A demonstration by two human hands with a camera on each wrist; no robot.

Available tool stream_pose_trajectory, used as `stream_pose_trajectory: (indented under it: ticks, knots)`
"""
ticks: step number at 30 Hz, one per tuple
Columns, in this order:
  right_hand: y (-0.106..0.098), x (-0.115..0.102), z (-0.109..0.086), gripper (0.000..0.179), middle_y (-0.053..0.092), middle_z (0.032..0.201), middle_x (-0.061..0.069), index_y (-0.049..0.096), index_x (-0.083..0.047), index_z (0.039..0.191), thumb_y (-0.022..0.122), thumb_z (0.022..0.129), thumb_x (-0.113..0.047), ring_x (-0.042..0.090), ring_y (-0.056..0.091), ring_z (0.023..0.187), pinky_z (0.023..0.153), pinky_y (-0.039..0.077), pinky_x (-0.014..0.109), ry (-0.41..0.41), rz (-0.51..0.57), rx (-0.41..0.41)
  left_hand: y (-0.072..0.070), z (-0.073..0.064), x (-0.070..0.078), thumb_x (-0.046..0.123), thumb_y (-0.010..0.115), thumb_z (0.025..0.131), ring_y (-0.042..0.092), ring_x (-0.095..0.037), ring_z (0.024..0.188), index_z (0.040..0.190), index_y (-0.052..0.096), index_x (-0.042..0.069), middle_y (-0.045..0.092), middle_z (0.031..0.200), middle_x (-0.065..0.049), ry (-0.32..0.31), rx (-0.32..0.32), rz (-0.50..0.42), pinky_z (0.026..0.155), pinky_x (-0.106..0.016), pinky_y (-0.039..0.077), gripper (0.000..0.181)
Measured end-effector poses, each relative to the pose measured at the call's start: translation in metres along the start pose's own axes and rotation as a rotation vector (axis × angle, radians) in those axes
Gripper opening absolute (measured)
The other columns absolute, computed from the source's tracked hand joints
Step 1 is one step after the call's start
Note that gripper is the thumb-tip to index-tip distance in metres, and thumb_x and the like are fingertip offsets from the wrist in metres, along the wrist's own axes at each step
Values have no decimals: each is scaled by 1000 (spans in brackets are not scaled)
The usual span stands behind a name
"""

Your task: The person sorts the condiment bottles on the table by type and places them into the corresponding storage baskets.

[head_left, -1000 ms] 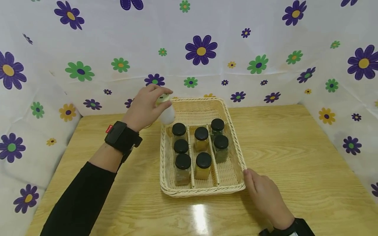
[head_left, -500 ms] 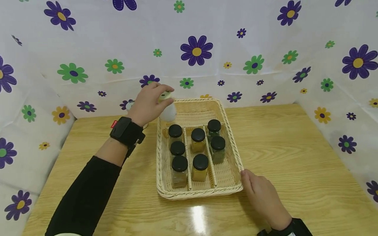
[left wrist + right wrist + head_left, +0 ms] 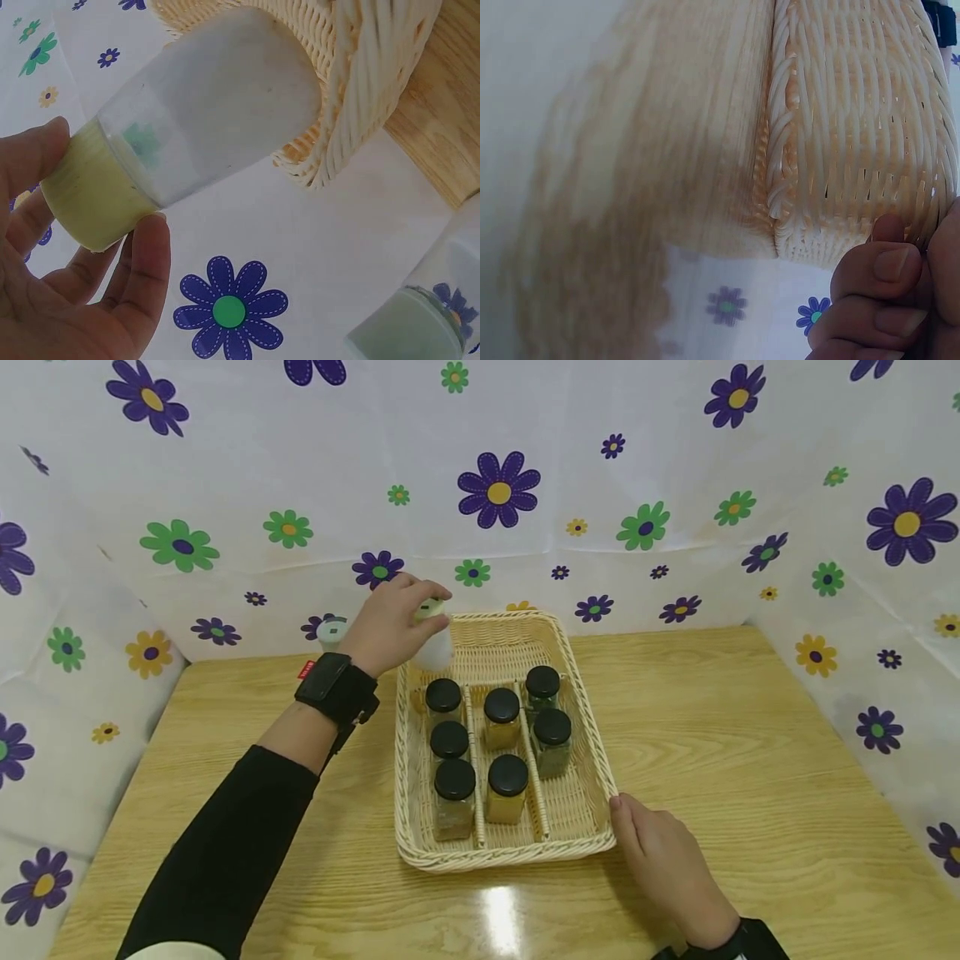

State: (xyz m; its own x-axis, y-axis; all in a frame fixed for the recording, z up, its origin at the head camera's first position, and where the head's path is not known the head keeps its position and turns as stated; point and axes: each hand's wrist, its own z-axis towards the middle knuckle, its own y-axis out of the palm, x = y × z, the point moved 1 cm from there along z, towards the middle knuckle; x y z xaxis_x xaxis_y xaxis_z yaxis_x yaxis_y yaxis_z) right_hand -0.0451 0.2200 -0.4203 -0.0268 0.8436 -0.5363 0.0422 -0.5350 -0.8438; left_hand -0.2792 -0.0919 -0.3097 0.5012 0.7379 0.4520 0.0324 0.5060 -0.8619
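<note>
My left hand (image 3: 390,628) pinches the yellow-green lid (image 3: 101,187) of a clear seasoning jar (image 3: 217,105) with white contents. The jar stands over the back left part of a wicker basket (image 3: 506,858); in the left wrist view its base overlaps the basket's rim. At the basket's front right corner, my right hand (image 3: 663,860) grips the rim, thumb on top. Its curled fingers (image 3: 896,262) show against the woven side in the right wrist view. Several black-lidded glass jars stand in the basket's compartments, among them one with yellow contents (image 3: 506,797) and one with green contents (image 3: 552,752).
Behind my left wrist stands another jar with a pale green lid (image 3: 332,629), to the left of the basket. Two woven dividers split the front of the basket into three lanes. A flowered cloth (image 3: 337,460) hangs behind the wooden table (image 3: 712,718).
My left hand has moved a little right with the jar, farther over the basket. The pale green-lidded jar has come into sight behind my wrist. My right hand keeps its grip on the corner.
</note>
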Motion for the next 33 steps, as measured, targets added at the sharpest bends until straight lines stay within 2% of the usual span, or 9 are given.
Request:
stream_pose_trajectory:
  ticks: [6, 14, 33]
  knots:
    - [0, 0, 0, 45, 30, 56, -7, 43, -16, 73, 30, 111, -36, 5, 22, 48, 46, 25, 20, 8, 4, -4, 8, 5, -6, 25, 66, 99, 53, -33, 119, 133, 63, 12, 59, 129, -16, -12, -37, 12, 100, -48, 47, 37]
    - [0, 1, 0, 44, 30, 56, -7, 42, -16, 73, 30, 111, -35, 5, 22, 48, 46, 25, 20, 1, 2, 1, 18, 9, -9, 24, 65, 99, 54, -33, 118, 132, 63, 12, 58, 129, -15, -31, -52, 1, 99, -47, 48, 35]
    - [1, 2, 0, 45, 30, 56, -6, 42, -15, 73, 30, 111, -36, 5, 21, 49, 47, 24, 20, 21, 7, -10, 30, 14, -12, 25, 65, 99, 53, -36, 117, 132, 63, 11, 57, 129, -17, -62, -90, -3, 100, -49, 49, 36]
